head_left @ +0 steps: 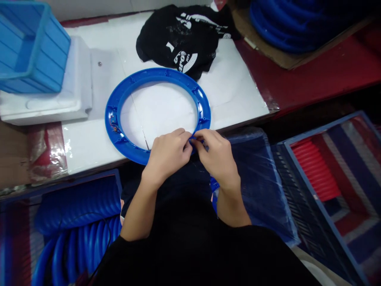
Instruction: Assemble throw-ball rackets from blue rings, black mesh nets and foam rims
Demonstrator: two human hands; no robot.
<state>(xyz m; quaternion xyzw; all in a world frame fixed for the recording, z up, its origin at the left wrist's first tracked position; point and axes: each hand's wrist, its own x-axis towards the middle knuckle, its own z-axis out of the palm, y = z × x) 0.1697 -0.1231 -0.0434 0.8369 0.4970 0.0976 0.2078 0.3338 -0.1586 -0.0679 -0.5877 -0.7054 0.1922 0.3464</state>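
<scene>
A blue plastic ring (157,74) lies on the white table covering, its ribbed inner side facing up. Small wires and a little component (114,126) show in the channel at its left. Over the ring's lower right rim, my left hand (169,153) and my right hand (217,153) meet with fingers pinched together. A small bit of blue shows between the fingertips, but I cannot tell whether it belongs to the ring or is a separate piece. Both hands hide that stretch of the rim.
A light blue bin (49,51) stands on a white foam block (80,79) at left. Black printed cloth (160,37) lies behind the ring. Stacked blue rings (282,28) sit at upper right. Below the table are crates with blue rings (80,206) and red rings (315,169).
</scene>
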